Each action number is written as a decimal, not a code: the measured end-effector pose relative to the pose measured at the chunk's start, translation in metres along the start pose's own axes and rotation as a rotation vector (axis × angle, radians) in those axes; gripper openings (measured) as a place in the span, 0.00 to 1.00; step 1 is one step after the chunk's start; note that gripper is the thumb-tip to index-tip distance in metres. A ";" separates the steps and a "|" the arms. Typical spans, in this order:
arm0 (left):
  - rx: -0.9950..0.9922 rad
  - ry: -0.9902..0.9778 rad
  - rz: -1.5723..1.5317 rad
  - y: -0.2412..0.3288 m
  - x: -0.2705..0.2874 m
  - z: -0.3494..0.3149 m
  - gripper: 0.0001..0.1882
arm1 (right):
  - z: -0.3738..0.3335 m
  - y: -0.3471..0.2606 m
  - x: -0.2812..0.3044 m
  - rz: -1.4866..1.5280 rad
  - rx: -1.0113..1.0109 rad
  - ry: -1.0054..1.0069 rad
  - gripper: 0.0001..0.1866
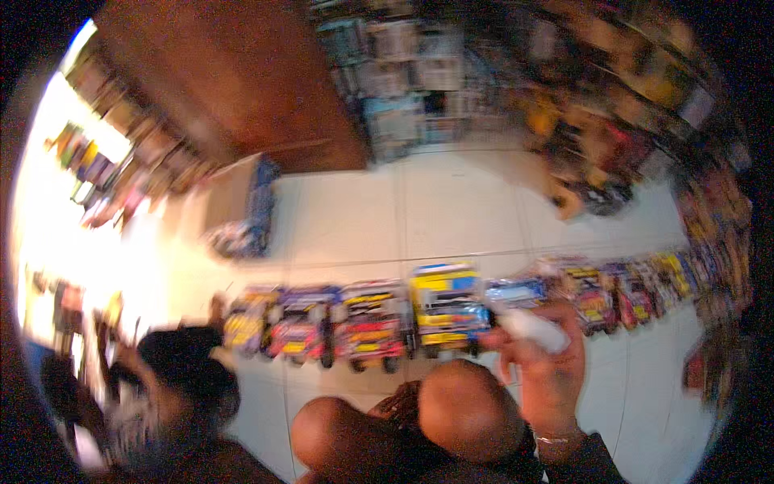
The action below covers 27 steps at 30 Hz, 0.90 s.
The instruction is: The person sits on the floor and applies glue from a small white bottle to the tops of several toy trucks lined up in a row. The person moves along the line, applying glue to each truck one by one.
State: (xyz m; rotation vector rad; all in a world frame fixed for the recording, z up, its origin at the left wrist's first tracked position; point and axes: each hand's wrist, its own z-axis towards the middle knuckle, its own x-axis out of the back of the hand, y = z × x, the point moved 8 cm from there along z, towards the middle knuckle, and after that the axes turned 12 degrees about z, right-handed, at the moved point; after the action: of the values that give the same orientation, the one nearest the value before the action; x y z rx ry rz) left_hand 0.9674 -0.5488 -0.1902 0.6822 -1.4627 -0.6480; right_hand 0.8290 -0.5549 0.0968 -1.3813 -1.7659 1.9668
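My right hand [552, 375] is raised above the floor just right of my bent knees. Its fingers close round a soft-looking white object [534, 329], too smeared by motion to name. Close to its fingertips stands a blue and yellow toy truck [451, 310], part of a row of similar toys or toy packs. To the left of it are a red and yellow toy truck [371, 327] and a purple and pink one [302, 327]. My left hand does not show.
Another person with dark hair [181, 363] is low at the left. Beyond the row are pale floor tiles [347, 222], a box [234, 202] and a brown wooden panel [250, 81]. Stacked goods [415, 81] stand at the back, with more piled goods [597, 161] at the right.
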 end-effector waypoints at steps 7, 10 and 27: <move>0.323 0.296 0.130 -0.008 0.079 -0.121 0.15 | 0.038 0.019 -0.009 -0.027 -0.098 -0.032 0.18; 0.452 0.421 0.298 0.007 0.123 -0.170 0.16 | 0.045 0.031 -0.008 0.039 -0.146 -0.129 0.17; 0.542 0.648 0.947 0.025 0.388 -0.179 0.10 | 0.065 0.023 0.007 -0.200 -0.016 -0.053 0.15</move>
State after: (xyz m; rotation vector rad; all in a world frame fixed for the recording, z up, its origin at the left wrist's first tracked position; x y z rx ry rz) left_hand 1.1509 -0.8205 0.0852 0.4487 -1.1452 0.6727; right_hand 0.7898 -0.6029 0.0660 -1.1170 -1.8661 1.9039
